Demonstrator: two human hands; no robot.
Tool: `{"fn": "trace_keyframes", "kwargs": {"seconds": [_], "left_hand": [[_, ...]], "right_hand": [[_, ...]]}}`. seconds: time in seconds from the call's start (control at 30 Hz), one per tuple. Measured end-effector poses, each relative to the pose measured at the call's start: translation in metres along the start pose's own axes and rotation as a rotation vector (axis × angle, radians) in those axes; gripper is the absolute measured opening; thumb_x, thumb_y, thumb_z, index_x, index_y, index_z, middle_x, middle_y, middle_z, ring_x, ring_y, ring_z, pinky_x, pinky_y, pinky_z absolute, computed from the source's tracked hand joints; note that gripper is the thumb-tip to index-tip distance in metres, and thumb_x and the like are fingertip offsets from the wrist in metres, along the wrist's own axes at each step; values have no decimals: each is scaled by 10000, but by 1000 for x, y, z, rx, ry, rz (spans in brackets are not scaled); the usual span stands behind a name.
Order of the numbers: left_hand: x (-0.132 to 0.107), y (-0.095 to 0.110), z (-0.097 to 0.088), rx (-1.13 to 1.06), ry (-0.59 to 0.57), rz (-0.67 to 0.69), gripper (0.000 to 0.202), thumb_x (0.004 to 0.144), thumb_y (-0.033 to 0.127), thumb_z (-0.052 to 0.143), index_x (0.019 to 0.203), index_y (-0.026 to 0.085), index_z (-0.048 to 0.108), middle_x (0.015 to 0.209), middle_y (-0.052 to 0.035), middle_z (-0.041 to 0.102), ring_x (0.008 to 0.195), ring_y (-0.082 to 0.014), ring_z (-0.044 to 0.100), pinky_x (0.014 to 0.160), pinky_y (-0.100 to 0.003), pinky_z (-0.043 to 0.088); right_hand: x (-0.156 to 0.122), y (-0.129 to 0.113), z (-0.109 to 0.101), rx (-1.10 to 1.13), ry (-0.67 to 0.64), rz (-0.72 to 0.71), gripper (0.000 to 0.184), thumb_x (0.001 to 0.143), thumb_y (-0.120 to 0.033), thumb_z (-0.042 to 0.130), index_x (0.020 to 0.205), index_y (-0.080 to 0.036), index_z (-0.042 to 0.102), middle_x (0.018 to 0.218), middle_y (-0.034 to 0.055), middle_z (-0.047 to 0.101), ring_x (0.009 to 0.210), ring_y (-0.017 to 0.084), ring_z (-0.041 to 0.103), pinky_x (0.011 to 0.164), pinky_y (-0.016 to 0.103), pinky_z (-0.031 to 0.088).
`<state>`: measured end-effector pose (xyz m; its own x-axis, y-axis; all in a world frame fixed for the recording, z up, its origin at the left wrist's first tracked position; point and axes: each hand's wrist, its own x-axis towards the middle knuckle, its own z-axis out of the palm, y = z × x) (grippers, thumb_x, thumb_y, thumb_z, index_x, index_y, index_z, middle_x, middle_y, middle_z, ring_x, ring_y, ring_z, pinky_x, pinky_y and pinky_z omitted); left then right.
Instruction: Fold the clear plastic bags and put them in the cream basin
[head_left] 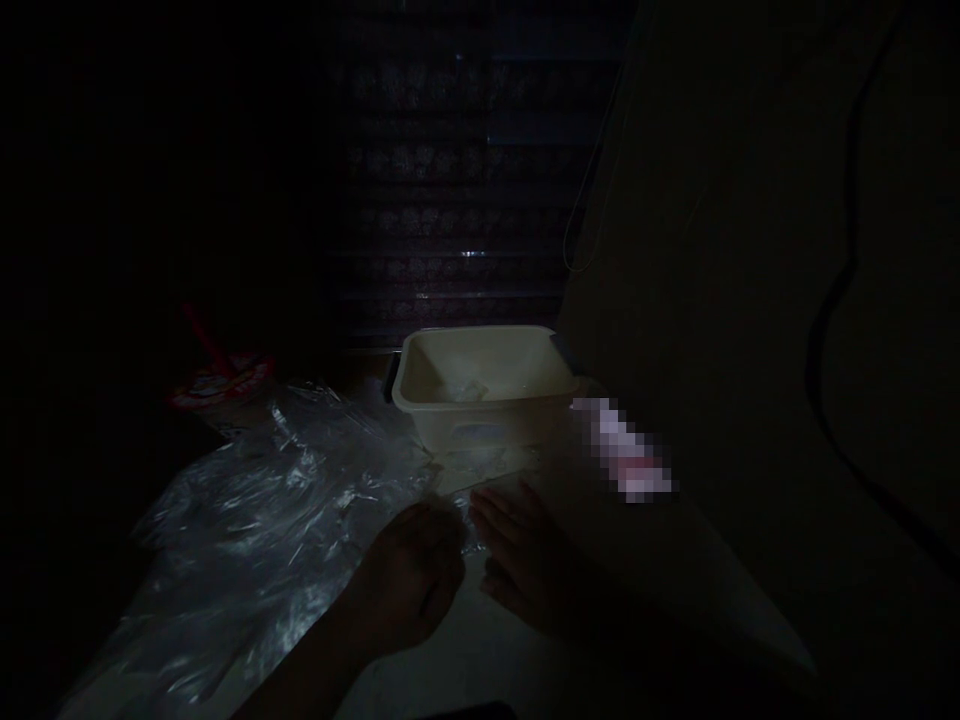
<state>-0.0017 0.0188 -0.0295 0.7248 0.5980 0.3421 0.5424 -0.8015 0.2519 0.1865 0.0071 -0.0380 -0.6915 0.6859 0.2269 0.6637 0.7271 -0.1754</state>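
Observation:
In dim light, a small clear plastic bag (471, 522) lies flat on the pale table between my hands. My left hand (416, 575) is closed at its left edge, fingers curled over the plastic; the fingertips are hidden. With its fingers stretched out, my right hand (521, 550) rests on the right part of the same plastic. A large crumpled heap of clear plastic bags (277, 520) lies to the left of my left hand. Beyond both hands stands a cream plastic basin (491, 425), with a small pale piece (472, 390) inside that I cannot make out.
A cup with a red patterned lid (225, 385) and a red straw (206, 335) stands behind the heap at left. A pixelated pink-white patch (630, 455) is right of the basin. Dark blinds (450, 200) hang behind; a dark cable (817, 350) runs down the right side.

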Motion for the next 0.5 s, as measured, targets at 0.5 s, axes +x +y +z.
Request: {"fn": "trace_keyframes", "kwargs": {"seconds": [0.5], "left_hand": [[-2,-6,33,390,4,-314,440,799,249,310,1138,-21,391,1199,-238,374,1106,-293,350,848,-420,354]], "right_hand": [[-5,-2,5,19,-80,48,537,788,-341,343,1267,-141,205,1316,72,235,1212,185,130,969,469,57]]}}
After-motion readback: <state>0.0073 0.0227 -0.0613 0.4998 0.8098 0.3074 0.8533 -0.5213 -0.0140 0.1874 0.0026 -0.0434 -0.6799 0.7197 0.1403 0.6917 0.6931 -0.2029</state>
